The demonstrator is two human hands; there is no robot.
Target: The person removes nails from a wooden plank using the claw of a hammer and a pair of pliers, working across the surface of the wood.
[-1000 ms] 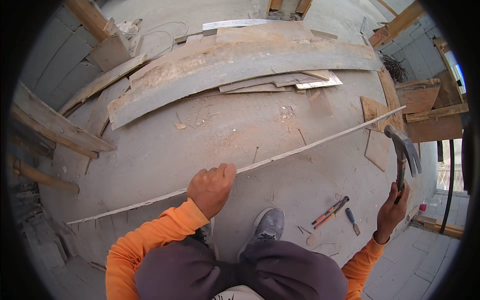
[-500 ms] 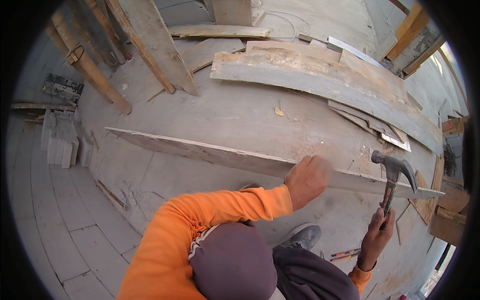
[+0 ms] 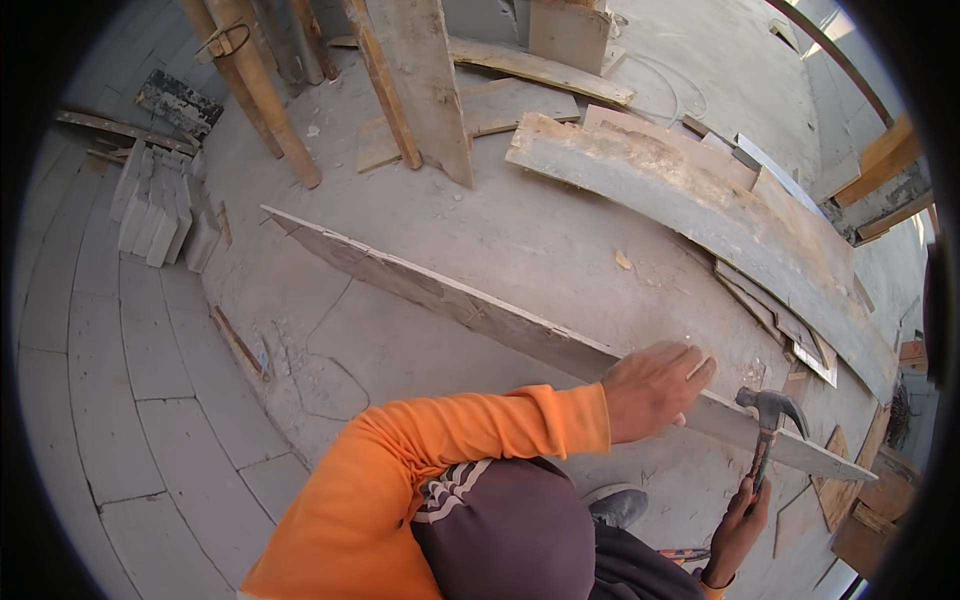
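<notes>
A long, thin grey-brown board (image 3: 450, 300) stands on edge across the floor in front of me, slanting down to the right. My left hand (image 3: 650, 392) is over its upper edge, fingers stretched and slightly apart, thumb on the near side; what lies under the palm is hidden. My right hand (image 3: 738, 520) is wrapped round the handle of a claw hammer (image 3: 770, 415). The hammer is upright, its dark head just above the board's right part, claw toward the right.
Weathered planks (image 3: 680, 190) lie stacked beyond the board. Wooden posts (image 3: 265, 100) and an upright plank (image 3: 425, 90) stand at the far left. Pale slabs (image 3: 160, 205) lean together on the left. Orange-handled tools (image 3: 685, 554) lie near my shoe (image 3: 616, 504).
The view has shifted, so the scene sits lower and further right. My left hand has gone from curled and blurred to stretched out over the board. The hammer remains raised in my right hand.
</notes>
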